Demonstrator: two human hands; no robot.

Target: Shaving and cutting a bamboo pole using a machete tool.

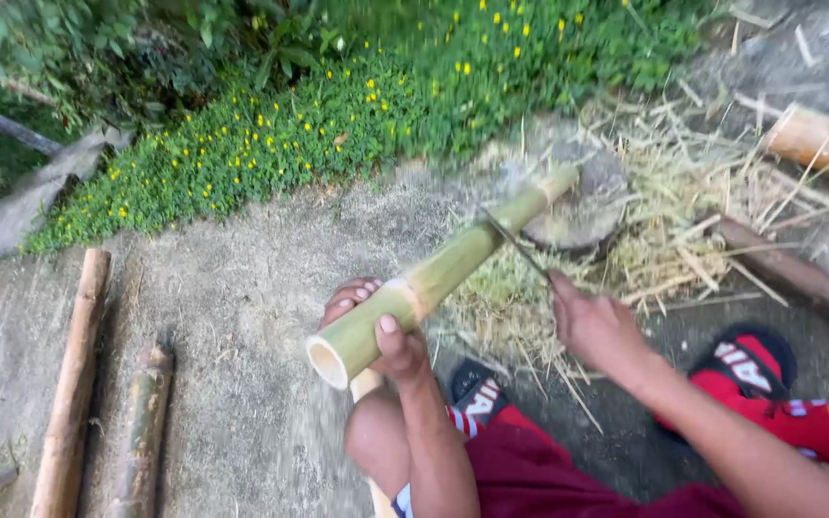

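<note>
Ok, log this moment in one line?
left hand: holds green bamboo | right hand: holds blade against bamboo | bamboo tip on stump | ground: shavings

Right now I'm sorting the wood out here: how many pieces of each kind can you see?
Green bamboo: 1
Brown poles on the left: 2
Logs on the right: 2
Round block: 1
Total: 6

Soft, even daylight fills the scene, with no hard shadows and no glare. Motion blur smears the blade (pixel 515 245) and the straw litter (pixel 664 221) around it. The plants (pixel 338 105) along the top edge are soft, and the frame corners bend slightly.
</note>
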